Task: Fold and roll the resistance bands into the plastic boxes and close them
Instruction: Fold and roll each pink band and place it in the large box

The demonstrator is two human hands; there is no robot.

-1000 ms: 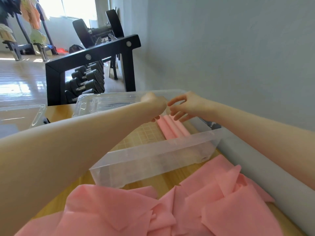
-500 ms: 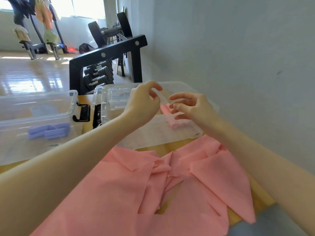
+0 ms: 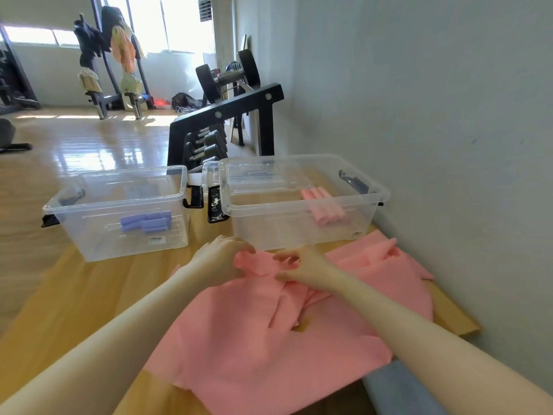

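Loose pink bands [image 3: 269, 333] on table, pink rolls [image 3: 324, 206] in open box [image 3: 302, 232]

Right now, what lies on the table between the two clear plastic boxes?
In the head view, black latch clips and part of a clear lid sit between the left box and the right box.

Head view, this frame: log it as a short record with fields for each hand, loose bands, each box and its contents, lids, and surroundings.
left hand: left hand pinches the near top edge of the loose pink bands
right hand: right hand has its grip on the same bunched edge
loose bands: crumpled pile on the wooden table, unfolded
left box: left box holds purple rolled bands
right box: right box holds pink rolled bands
lids: both boxes open
surroundings: dumbbell rack behind
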